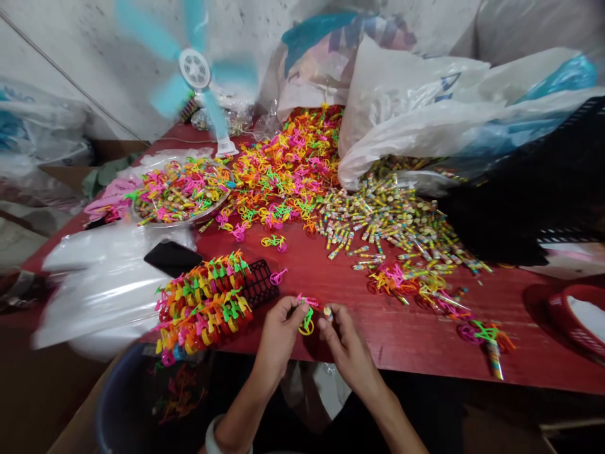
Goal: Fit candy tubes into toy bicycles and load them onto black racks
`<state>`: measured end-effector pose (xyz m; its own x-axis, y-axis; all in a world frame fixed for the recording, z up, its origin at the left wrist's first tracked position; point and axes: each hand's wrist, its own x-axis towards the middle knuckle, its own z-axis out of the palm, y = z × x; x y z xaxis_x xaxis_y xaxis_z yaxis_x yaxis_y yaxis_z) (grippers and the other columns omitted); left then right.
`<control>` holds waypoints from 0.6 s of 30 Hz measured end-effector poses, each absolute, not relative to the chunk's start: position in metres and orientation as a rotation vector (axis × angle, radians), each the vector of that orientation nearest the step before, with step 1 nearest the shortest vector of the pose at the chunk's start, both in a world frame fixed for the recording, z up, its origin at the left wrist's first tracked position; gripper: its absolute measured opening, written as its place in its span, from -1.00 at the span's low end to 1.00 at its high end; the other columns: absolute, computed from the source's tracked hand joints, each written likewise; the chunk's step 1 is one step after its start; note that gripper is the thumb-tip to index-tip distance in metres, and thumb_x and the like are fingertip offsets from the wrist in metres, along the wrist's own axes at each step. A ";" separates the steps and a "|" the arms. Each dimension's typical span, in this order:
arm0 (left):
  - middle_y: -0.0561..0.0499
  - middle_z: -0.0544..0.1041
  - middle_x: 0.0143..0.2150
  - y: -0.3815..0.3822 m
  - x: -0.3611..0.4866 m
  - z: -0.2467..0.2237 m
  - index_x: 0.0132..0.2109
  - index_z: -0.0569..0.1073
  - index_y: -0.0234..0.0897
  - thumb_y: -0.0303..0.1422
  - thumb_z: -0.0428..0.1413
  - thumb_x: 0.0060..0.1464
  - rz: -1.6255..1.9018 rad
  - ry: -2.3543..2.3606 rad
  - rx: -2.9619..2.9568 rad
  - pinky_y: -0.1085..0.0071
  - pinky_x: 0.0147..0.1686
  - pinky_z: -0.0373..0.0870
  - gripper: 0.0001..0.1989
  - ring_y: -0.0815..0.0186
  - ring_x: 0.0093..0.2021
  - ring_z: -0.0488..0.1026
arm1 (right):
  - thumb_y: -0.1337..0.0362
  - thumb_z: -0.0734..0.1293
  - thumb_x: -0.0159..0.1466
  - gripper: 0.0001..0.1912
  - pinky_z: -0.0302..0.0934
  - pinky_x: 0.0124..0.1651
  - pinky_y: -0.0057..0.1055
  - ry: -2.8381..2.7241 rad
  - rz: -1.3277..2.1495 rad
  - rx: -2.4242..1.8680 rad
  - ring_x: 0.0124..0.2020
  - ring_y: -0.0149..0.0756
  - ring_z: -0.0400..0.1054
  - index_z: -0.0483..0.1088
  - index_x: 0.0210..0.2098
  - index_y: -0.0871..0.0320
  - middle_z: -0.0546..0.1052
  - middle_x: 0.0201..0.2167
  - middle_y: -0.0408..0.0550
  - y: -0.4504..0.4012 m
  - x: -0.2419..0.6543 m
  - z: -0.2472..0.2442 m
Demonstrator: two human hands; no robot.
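Note:
Near the table's front edge, my left hand (286, 321) pinches several small plastic pieces (307, 315), pink, green and yellow. My right hand (341, 331) is close beside it, its fingers closed on a small tube (328, 311) with a pale end. To the left of my hands, a black rack (262, 282) bears rows of colourful plastic pieces (203, 302). One loose pink piece (278, 276) lies by the rack. Beyond my hands is a large pile of plastic pieces (283, 170), with a pile of patterned tubes (397, 221) to its right.
A round tray (208, 216) of mixed pieces, a black phone (172, 257) and clear plastic bags (113, 277) are on the left. A turquoise fan (195, 68) stands behind. White sacks (406, 94) and a red basket (562, 315) are on the right. A tub (106, 403) sits below.

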<state>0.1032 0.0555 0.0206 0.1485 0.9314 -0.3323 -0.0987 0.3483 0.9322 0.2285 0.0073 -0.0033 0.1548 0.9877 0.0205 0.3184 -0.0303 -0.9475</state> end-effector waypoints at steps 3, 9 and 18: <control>0.07 0.44 -0.42 0.055 0.104 0.020 -0.37 0.43 -0.31 -0.20 0.16 -0.04 0.944 1.191 0.936 0.47 -0.31 0.25 -0.76 0.37 -0.36 0.32 | 0.15 0.15 0.34 -0.73 0.34 -0.24 -0.38 -1.453 0.830 -1.541 -0.32 -0.26 0.43 0.38 -0.13 0.13 0.52 -0.31 -0.01 0.009 0.231 -0.004; 0.07 0.41 -0.44 0.055 0.106 0.015 -0.39 0.40 -0.30 -0.19 0.13 -0.01 0.944 1.232 0.987 0.48 -0.35 0.23 -0.76 0.38 -0.40 0.29 | 0.18 0.14 0.34 -0.66 0.39 -0.17 -0.30 -1.537 0.781 -1.561 -0.22 -0.18 0.49 0.41 0.00 0.12 0.57 -0.20 0.05 0.010 0.231 -0.011; 0.08 0.38 -0.46 0.053 0.111 0.004 -0.38 0.37 -0.29 -0.18 0.09 0.03 0.918 1.300 1.056 0.48 -0.37 0.22 -0.76 0.38 -0.42 0.28 | 0.29 0.13 0.36 -0.73 0.40 -0.26 -0.35 -1.634 0.552 -1.554 -0.28 -0.22 0.48 0.43 -0.10 0.11 0.56 -0.29 0.03 0.012 0.229 -0.017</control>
<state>0.1106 0.0526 0.0044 0.0743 0.9549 -0.2874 0.0486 0.2844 0.9575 0.2294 0.0118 -0.0173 0.0715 0.9664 0.2468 0.6185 0.1511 -0.7711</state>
